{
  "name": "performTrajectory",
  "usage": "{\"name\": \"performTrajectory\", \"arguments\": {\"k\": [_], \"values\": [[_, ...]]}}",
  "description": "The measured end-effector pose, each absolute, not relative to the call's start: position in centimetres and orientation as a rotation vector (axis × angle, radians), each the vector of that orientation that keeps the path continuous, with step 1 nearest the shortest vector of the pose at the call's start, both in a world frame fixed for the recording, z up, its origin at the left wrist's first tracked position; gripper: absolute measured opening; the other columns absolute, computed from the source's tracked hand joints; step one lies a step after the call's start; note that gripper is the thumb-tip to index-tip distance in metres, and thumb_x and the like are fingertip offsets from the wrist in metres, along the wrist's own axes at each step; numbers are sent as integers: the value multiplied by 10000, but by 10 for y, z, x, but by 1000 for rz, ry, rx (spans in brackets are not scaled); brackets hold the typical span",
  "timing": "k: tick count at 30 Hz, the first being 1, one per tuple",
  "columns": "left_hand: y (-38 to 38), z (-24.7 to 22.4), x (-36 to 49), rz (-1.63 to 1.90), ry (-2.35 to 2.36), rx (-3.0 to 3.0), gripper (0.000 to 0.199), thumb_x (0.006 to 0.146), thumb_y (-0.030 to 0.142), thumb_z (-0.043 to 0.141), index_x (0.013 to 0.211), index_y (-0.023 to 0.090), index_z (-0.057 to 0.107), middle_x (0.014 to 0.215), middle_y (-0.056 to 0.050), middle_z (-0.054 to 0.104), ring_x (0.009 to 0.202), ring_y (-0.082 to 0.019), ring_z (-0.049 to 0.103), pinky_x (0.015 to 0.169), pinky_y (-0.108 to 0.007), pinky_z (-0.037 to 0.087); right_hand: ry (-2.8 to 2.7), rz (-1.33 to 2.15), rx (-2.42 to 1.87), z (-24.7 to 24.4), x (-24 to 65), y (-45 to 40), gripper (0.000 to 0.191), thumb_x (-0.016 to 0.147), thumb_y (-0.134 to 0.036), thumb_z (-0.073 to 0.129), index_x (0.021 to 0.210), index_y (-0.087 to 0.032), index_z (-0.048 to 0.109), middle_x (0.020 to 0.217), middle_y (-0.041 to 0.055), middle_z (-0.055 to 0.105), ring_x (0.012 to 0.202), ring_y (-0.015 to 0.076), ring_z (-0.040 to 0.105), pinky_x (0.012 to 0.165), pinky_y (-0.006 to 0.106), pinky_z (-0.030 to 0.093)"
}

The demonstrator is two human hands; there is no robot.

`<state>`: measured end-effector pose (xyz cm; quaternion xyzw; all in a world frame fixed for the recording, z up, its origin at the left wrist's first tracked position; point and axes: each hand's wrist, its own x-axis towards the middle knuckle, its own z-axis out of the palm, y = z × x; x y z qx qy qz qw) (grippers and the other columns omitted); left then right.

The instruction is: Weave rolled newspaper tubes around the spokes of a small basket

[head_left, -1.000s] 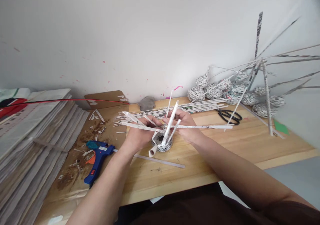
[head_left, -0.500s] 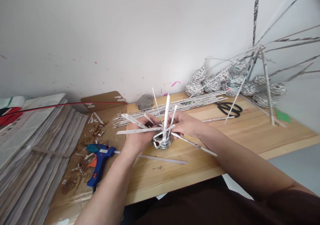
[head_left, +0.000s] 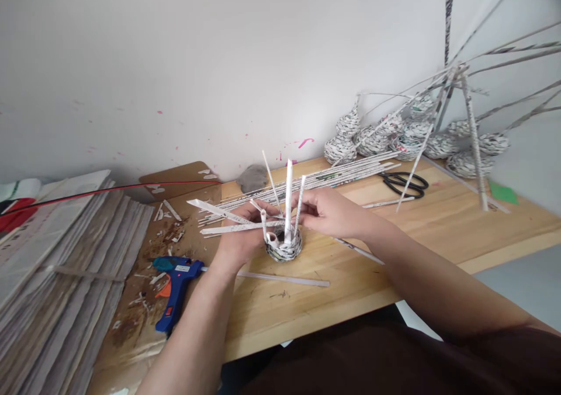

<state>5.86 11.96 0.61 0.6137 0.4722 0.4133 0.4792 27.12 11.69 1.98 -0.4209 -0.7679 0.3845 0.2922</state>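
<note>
A small woven paper basket (head_left: 284,250) sits on the wooden table, with several rolled paper sticks rising from its rim. My left hand (head_left: 246,231) is wrapped round its left and far side, and two pale sticks stick out leftward over that hand. At the basket's upper right is my right hand (head_left: 326,212), its fingers curled in by the upright sticks. A paper stick (head_left: 359,250) slants down to the right from under my right hand. The fingertips of both hands are partly hidden by sticks and by the hands themselves.
A blue glue gun (head_left: 176,290) lies at left beside a stack of newspapers (head_left: 65,272). Behind the basket is a bundle of paper sticks (head_left: 346,175). Black scissors (head_left: 405,184), woven gourd shapes (head_left: 342,148) and a tall stick frame (head_left: 472,132) stand or lie at right.
My right hand has moved slightly up and to the right. A stick that lay across the basket's front now stands upright at its left rim. The camera view has shifted a little.
</note>
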Motion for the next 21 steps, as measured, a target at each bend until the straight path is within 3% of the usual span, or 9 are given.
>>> {"name": "performTrajectory", "arguments": {"k": [10, 15, 21], "values": [[125, -1, 49, 968, 1100, 1511, 261, 660, 194, 779, 920, 179, 754, 814, -20, 771, 692, -174, 686, 661, -271, 539, -2360, 652, -1036, 32, 278, 114, 255, 863, -33, 562, 981, -165, 745, 956, 58, 774, 842, 184, 689, 770, 288, 473], [124, -1, 53, 966, 1063, 1376, 298, 636, 214, 812, 924, 168, 752, 796, -24, 776, 668, -177, 693, 646, -280, 547, -2390, 596, -1038, 35, 276, 112, 260, 835, -14, 576, 887, -191, 760, 929, 44, 762, 871, 193, 674, 825, 310, 480], [122, 0, 65, 1008, 1112, 1294, 336, 617, 373, 847, 866, 183, 724, 754, -27, 768, 647, -199, 707, 620, -309, 560, -2330, 696, -1004, 37, 274, 109, 268, 835, -55, 595, 897, -239, 780, 900, 29, 755, 909, 210, 673, 875, 337, 498]]}}
